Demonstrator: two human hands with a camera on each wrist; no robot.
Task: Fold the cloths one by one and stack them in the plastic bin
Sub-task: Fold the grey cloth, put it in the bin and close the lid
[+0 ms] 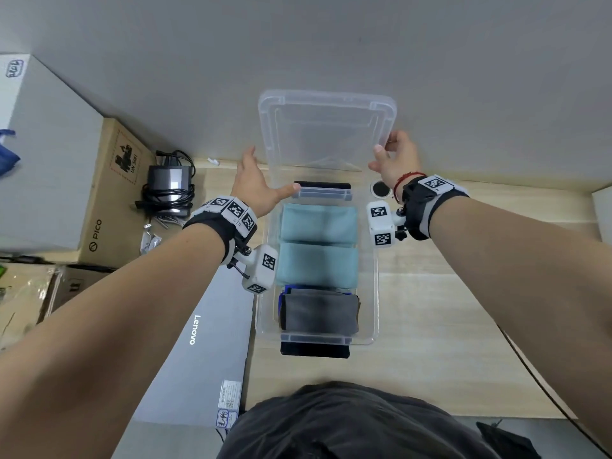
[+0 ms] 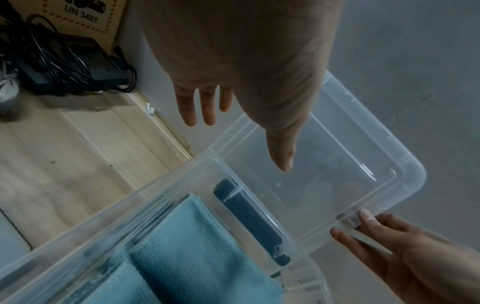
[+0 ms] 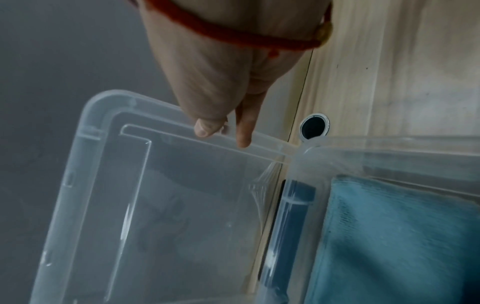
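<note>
Cloths [image 1: 318, 246] fill the plastic bin [image 1: 376, 293] on my wooden worktop [image 1: 447, 309]; right hand [image 1: 395, 160] pinches the lid [image 1: 326, 127], left hand [image 1: 255, 183] spread loose, against a grey wall [image 1: 298, 44].

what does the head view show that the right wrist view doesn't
Only the head view shows the grey cloth at the near end of the bin, the left hand, the closed laptop, the charger and the cardboard box.

Only the right wrist view shows close up how the right hand's thumb and a finger pinch the lid at its edge.

Both show the clear lid, the bin, a teal cloth, the right hand, the red wrist string and the round hole in the table.
</note>
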